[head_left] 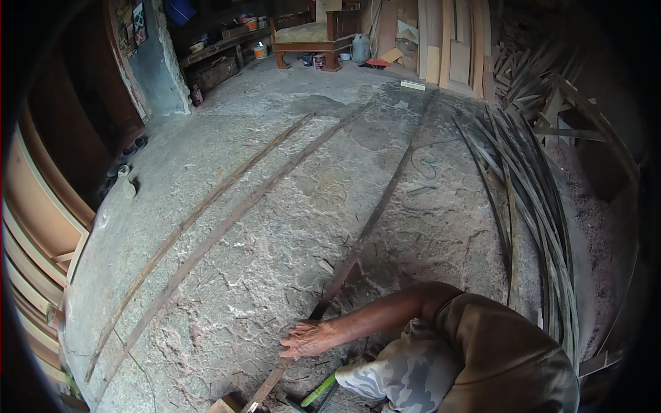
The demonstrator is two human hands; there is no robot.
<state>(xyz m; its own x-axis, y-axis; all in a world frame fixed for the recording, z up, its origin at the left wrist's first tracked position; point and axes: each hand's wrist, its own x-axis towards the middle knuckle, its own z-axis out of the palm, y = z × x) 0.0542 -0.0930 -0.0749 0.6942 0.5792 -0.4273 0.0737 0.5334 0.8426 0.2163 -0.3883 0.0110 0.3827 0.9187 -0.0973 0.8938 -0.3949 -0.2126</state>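
Note:
My right arm reaches in from the lower right, its brown sleeve ending near the elbow. My right hand (308,339) lies across a long, narrow, dark wooden strip (354,251), its fingers closed over it. The strip rests on the floor and runs from near the lower edge to the far end. Close by, next to my camouflage-clad knee, is a bright green, long tool-like piece (318,389); its kind is unclear. A small wooden block (224,405) sits beside the strip's near end. My left hand is out of view.
Two more wooden strips (227,224) lie left on the rough concrete floor (289,199). A bundle of long thin strips (533,199) lies right, with scrap wood (530,72) behind. Curved wooden frames (51,234) stand left. A cushioned wooden chair (303,38) and leaning boards (454,48) are at the back.

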